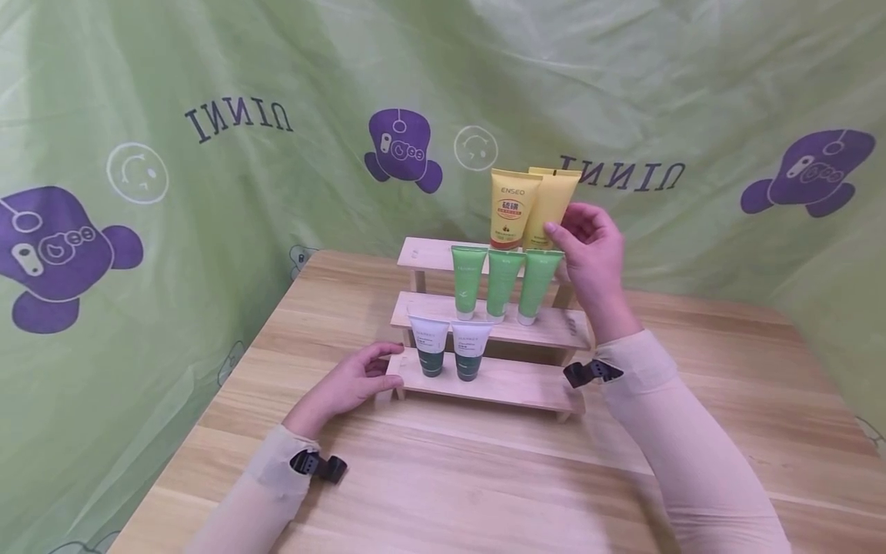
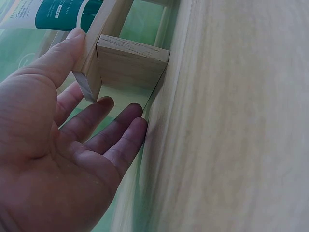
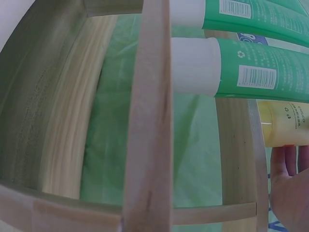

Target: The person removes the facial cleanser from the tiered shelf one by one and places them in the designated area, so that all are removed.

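A wooden three-step display rack (image 1: 484, 385) stands on the table. On its top step are two yellow squeeze tubes; the left one (image 1: 511, 211) shows its label. My right hand (image 1: 594, 250) holds the right yellow tube (image 1: 550, 201), thumb in front and fingers at its side and back. In the right wrist view that tube (image 3: 285, 123) is partly cut off. Three green tubes (image 1: 505, 281) stand on the middle step, and two white-and-green tubes (image 1: 430, 342) on the bottom one. My left hand (image 1: 356, 377) touches the bottom step's left end, its fingers (image 2: 125, 145) loosely extended.
The wood-grain table (image 1: 443, 485) extends around the rack. A green curtain (image 1: 311, 177) with purple cartoon figures hangs behind and at both sides. Black wrist straps (image 1: 318, 465) sit over both sleeves.
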Tool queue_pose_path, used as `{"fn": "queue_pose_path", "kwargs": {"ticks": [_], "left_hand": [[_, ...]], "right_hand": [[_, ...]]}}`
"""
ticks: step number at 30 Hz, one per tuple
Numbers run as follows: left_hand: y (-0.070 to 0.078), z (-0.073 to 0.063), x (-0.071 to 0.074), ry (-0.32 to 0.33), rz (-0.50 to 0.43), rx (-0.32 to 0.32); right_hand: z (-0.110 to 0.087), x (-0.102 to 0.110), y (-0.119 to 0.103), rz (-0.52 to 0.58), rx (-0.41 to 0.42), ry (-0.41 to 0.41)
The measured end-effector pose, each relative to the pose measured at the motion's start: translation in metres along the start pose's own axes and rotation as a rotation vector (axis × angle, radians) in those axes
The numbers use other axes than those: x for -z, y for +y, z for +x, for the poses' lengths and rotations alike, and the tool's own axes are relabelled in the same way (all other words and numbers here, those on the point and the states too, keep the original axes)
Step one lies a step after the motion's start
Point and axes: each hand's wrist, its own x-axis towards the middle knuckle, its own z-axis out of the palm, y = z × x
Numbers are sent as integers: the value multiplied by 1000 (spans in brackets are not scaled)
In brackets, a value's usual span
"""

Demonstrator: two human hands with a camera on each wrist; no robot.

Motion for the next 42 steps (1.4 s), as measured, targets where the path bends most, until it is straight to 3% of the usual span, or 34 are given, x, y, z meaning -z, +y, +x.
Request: {"fn": "queue_pose_path", "kwargs": {"ticks": [24, 42], "left_hand": [[-3, 1, 0, -11, -20, 6], [-3, 1, 0, -8, -24, -1]], "right_hand": [[-2, 16, -11, 46, 11, 87], [-10, 45, -25, 185, 44, 141]]}}
